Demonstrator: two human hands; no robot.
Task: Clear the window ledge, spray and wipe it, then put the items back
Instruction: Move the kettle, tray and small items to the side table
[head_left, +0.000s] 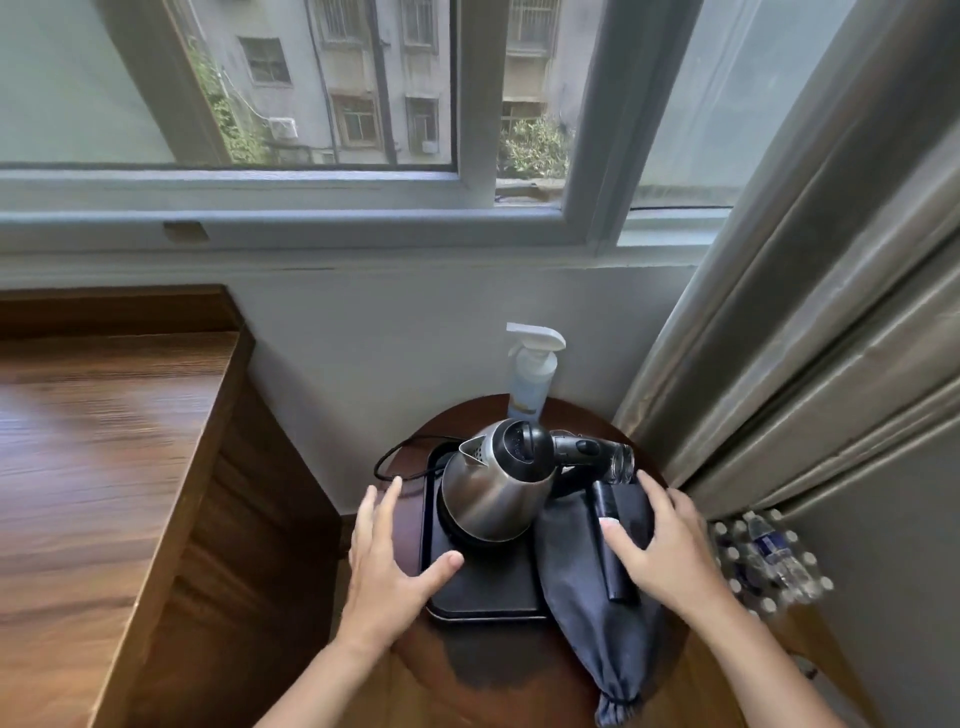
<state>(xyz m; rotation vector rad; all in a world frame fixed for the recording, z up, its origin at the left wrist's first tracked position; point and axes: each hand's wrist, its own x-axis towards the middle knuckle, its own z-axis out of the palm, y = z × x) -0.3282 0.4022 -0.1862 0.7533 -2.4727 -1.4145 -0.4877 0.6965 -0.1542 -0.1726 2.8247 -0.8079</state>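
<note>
Your hands flank the black tray (483, 597) on the round table (519, 691).
Your left hand (387, 558) lies released at its 9 o'clock edge; your right hand (670, 551) lies released on the grey bag (582, 613). Kettle (493, 493) on tray; spray bottle (532, 374) at 12; the window ledge (311, 218) beyond.

Wooden desk (104, 441) left, grey curtain (810, 312) right, bottled-water pack (769, 561) below.
</note>
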